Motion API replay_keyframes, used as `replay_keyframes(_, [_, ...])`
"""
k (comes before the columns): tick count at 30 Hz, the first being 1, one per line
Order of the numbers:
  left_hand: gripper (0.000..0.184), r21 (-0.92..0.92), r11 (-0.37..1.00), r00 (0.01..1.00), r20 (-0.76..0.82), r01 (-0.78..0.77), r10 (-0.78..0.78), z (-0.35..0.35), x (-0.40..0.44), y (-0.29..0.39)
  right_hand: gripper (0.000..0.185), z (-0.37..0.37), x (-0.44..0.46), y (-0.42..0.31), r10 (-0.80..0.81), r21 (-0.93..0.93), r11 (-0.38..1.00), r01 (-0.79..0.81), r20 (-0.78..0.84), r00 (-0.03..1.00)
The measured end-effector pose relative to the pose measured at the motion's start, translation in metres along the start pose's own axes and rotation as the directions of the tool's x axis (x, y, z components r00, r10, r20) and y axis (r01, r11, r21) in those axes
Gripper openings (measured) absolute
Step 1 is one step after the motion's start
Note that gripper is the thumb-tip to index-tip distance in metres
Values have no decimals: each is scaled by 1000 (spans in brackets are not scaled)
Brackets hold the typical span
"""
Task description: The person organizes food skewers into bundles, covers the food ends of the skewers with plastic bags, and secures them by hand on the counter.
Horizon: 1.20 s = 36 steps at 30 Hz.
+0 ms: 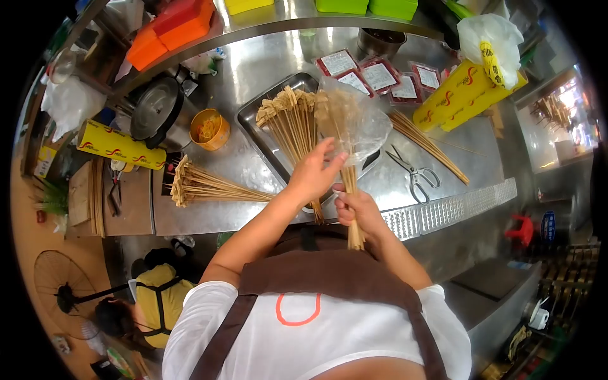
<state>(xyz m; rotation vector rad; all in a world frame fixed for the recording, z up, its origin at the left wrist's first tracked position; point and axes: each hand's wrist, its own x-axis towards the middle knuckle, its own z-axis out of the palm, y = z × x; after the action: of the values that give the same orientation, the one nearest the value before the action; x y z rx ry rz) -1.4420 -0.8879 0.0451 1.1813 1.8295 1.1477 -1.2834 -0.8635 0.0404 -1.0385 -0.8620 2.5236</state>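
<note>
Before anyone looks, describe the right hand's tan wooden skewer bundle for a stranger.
On the shiny steel counter lies a rectangular metal tray. In front, the right hand grips the skewer bundle. Unlike the uncovered bundle on the tray, its top is inside a clear plastic bag.

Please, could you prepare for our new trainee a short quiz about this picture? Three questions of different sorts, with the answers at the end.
1. What covers the tops of the skewers held in the right hand?
a) foil
b) a clear plastic bag
c) a paper cup
2. True or false: the scissors lie inside the metal tray.
3. Where is the left hand?

Key:
1. b
2. False; they lie on the counter.
3. Near the bag's lower edge, above the right hand.
</note>
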Motion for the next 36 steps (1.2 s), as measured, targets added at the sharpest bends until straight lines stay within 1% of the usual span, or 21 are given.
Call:
replay_keyframes(2, [56, -58, 993, 974, -204, -108, 94, -8, 8, -4, 34, -9, -12, -11, -13, 44, 999, 11, 47, 999])
replay_keyframes(4, [62, -54, 996, 972, -226, -74, 60, -25, 20, -3, 36, -16, -26, -15, -24, 37, 999, 22, 43, 999])
replay_keyframes(6, [69, 119, 970, 875, -419, -211, 242, -32, 40, -12, 40, -27, -41, -18, -90, 79, 994, 78, 162, 983])
replay_keyframes(8, [70, 35, 966, 888, -388, -255, 248, -36, 58, -14, 44, -31, -54, -15, -74, 114, 992, 59, 135, 988])
replay_keyframes(10, [69, 50, 952, 909, -285, -303, 305, -36, 73, -10, 47, -35, -63, -10, -115, 257, 966, 26, 337, 934])
replay_keyframes(11, [54, 16, 913, 864, -318, -407, 391, -36, 78, -4, 48, -33, -67, -8, -112, 300, 954, 5, 342, 933])
replay_keyframes(12, [54, 17, 909, 861, -313, -416, 400, -35, 81, 1, 48, -32, -68, -5, -123, 302, 953, 15, 342, 932])
replay_keyframes(14, [34, -121, 860, 807, -430, -496, 405, -35, 84, 12, 46, -31, -69, 1, -159, 302, 953, 39, 386, 908])
replay_keyframes(15, [18, -111, 830, 741, -525, -547, 418, -34, 85, 18, 45, -30, -69, 4, -176, 335, 941, 40, 386, 905])
replay_keyframes(16, [18, -111, 824, 740, -518, -555, 428, -36, 86, 20, 45, -30, -69, 5, -189, 339, 939, 52, 384, 904])
replay_keyframes(18, [15, -60, 798, 722, -471, -600, 507, -43, 87, 24, 44, -32, -70, 10, -182, 306, 950, 65, 372, 910])
replay_keyframes(19, [13, -209, 795, 776, -457, -569, 434, -43, 87, 27, 44, -33, -70, 13, -194, 311, 947, 75, 372, 908])
replay_keyframes(20, [13, -206, 791, 773, -451, -576, 445, -42, 86, 35, 42, -33, -70, 16, -188, 288, 954, 81, 364, 912])
replay_keyframes(22, [14, -162, 722, 656, -581, -673, 481, -39, 83, 52, 41, -33, -72, 19, -190, 266, 959, 95, 357, 915])
replay_keyframes(24, [15, -126, 732, 654, -567, -669, 500, -41, 79, 74, 38, -29, -75, 17, -149, 143, 984, 110, 294, 944])
replay_keyframes(26, [16, -93, 742, 653, -555, -664, 515, -47, 81, 80, 36, -24, -78, 16, -147, 124, 985, 117, 267, 952])
replay_keyframes(28, [14, 113, 616, 563, -303, -780, 769, -64, 92, 79, 34, -23, -76, 15, -127, 4, 991, 130, 241, 962])
replay_keyframes(29, [14, 117, 605, 552, -303, -788, 777, -67, 92, 80, 34, -23, -75, 15, -138, -17, 989, 147, 260, 956])
replay_keyframes(31, [10, 68, 534, 459, -428, -843, 779, -72, 92, 85, 37, -20, -71, 16, -171, -114, 974, 197, 206, 963])
replay_keyframes(34, [8, 100, 458, 354, -500, -883, 791, -76, 77, 99, 39, -8, -69, 15, -229, -195, 949, 249, 119, 966])
replay_keyframes(36, [9, 146, 437, 326, -473, -887, 818, -71, 59, 106, 40, -2, -63, 17, -272, -292, 916, 276, 55, 961])
